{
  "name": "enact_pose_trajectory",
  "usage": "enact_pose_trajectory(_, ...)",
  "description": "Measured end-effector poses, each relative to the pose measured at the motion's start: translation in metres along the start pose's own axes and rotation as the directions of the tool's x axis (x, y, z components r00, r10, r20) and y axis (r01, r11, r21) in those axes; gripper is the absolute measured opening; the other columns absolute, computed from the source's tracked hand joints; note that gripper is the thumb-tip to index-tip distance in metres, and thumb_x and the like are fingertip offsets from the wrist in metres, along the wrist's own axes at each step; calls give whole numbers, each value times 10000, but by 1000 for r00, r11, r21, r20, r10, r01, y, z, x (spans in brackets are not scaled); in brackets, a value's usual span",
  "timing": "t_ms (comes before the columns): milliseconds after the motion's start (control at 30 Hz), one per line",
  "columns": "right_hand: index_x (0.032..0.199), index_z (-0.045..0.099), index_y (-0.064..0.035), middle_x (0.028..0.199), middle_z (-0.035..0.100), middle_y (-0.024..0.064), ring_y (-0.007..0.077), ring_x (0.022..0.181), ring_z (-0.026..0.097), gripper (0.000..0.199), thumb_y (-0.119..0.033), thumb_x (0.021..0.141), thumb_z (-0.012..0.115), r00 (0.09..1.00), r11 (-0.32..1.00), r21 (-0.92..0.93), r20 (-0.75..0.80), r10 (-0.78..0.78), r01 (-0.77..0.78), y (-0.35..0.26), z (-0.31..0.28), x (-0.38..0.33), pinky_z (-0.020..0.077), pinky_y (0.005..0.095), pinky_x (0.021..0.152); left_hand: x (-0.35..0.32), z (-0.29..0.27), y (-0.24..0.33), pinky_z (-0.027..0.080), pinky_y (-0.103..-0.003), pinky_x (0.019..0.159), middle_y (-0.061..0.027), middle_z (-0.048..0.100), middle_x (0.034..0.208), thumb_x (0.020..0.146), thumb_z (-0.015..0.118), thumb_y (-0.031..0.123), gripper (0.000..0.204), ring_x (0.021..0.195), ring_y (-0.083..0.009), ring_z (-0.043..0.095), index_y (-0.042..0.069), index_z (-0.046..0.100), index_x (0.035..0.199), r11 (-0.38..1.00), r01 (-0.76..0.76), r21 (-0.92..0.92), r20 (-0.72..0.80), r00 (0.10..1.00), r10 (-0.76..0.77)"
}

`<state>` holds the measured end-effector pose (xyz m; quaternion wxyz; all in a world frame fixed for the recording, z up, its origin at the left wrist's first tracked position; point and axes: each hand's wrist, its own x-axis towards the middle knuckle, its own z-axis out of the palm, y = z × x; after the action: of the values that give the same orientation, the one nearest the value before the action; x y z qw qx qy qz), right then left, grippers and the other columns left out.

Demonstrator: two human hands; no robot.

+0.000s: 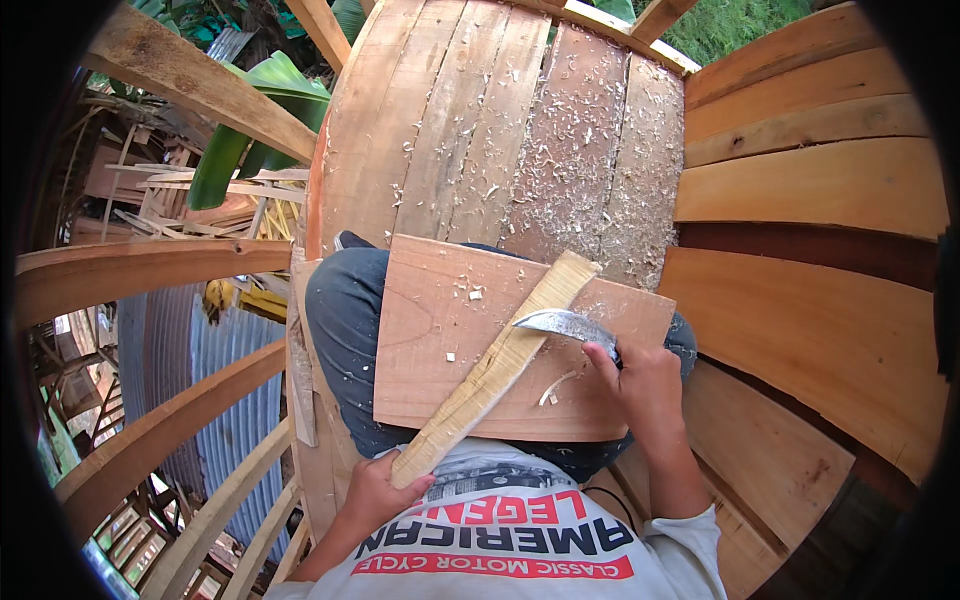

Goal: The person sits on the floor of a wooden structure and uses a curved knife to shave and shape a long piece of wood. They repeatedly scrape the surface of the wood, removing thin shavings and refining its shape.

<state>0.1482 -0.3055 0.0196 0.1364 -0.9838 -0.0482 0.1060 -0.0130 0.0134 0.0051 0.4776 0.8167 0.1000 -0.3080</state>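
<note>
A wide, flat wooden board (pixel 430 330) lies across my lap. Slanting over it is a long, pale strip of wood (pixel 490 365), its far end near the board's upper edge. My left hand (pixel 386 488) is closed around the strip's near end, close to my shirt. In my right hand (pixel 640 380) I grip a knife (pixel 567 324) with a curved, bright blade; the handle is mostly hidden in my fingers. The blade lies over the strip's upper half, its tip at the strip's left edge. A curled shaving (pixel 556 386) and a few chips rest on the board.
Ahead, the plank floor (pixel 450 120) is strewn with wood shavings (pixel 575 150). A plank wall (pixel 800 190) stands close on my right. Open wooden rails (pixel 150 268) run along the left, with corrugated metal sheets (pixel 235 430) and piled scrap wood beyond. A large green leaf (pixel 250 120) hangs by the rails.
</note>
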Motion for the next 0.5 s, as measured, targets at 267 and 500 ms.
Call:
enact_pose_trajectory(267, 592, 611, -52, 502, 558, 149, 334, 464, 591, 563, -556, 841, 638, 999, 998, -58, 40, -12, 15, -6, 2, 4, 437, 406, 422, 1, 0, -7, 519, -350, 550, -158, 654, 656, 757, 797, 341, 414, 603, -289, 688, -30, 654, 875, 1000, -5, 20, -4, 1000, 5)
enact_pose_trajectory(500, 636, 631, -47, 529, 575, 155, 338, 502, 607, 531, -535, 845, 639, 999, 991, -136, 42, -9, 14, -7, -2, 8, 460, 408, 463, 3, 3, -10, 516, -359, 530, -162, 636, 621, 751, 809, 372, 438, 584, -307, 682, -29, 644, 811, 999, -51, -17, -37, 998, 50)
